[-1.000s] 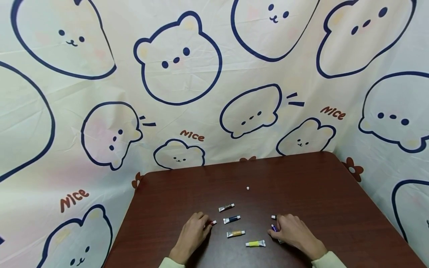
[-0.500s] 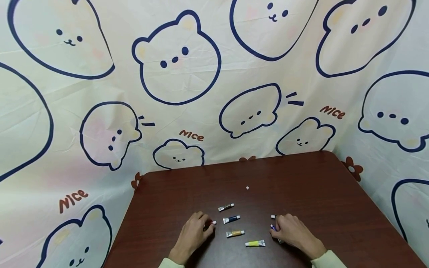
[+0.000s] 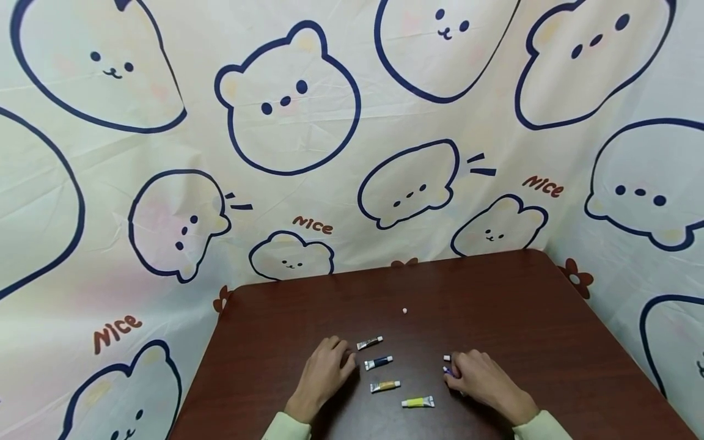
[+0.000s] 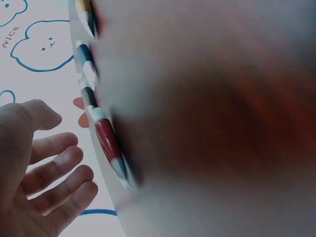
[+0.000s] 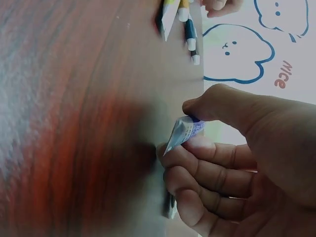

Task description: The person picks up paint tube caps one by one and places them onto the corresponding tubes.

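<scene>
My left hand (image 3: 324, 376) hovers at the left of the tubes, its fingers loosely bent and holding nothing. In the left wrist view a red paint tube (image 4: 107, 136) with a white cap lies on the table beside those fingers; the hand hides it from the head view. My right hand (image 3: 486, 385) pinches a purple paint tube (image 5: 185, 129) between thumb and fingers, low over the table. Just beyond its fingers the white cap (image 3: 447, 358) of another tube shows, the rest hidden by the hand.
Between the hands lie a dark brown tube (image 3: 370, 343), a dark blue tube (image 3: 378, 363), an ochre tube (image 3: 385, 386) and a yellow tube (image 3: 418, 402). A small white piece (image 3: 404, 310) sits farther back on the brown table (image 3: 495, 293). A printed cloth (image 3: 385, 122) hangs behind.
My left hand has let go of the red tube and shifted slightly forward and right, now covering it in the head view. The right hand stays almost still with the purple tube.
</scene>
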`<state>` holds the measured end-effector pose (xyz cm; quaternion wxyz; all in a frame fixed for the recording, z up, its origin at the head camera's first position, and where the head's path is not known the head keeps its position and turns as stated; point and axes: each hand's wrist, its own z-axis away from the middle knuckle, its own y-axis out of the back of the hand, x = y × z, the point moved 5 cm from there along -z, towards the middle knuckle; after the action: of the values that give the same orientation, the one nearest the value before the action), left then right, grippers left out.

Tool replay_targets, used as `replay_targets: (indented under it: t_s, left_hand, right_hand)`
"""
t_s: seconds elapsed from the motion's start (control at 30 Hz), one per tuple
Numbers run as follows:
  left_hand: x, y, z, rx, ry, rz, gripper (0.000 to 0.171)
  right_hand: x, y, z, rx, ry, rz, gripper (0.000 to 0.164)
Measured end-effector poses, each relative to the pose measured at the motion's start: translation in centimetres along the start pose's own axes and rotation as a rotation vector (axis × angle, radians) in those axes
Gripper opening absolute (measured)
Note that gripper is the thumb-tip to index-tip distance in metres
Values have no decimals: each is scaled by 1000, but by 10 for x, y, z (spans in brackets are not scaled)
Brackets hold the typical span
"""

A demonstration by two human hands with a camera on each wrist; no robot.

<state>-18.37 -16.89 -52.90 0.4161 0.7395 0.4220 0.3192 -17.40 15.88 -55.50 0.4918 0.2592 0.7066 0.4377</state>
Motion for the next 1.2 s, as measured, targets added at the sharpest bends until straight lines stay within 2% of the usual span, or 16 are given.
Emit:
replay_targets:
  t_s: [0.33,0.63,0.87,1.2]
  left_hand:
    - [16,-9,-27,-28,-34,14,17]
    - [36,-16,-47,-79,-29,40,15]
    - [49,-19,-59,-49,-65,41,14]
    - [55,-30,-74,-58,-79,28,17]
  right_hand:
    - [-1,8,-3,32,32,17,37]
    - [-2,11,-5,10,123,-25,30]
    - [-2,15,-6,6,153,-7,27]
    - [-1,20,-9,-8,144,1,26]
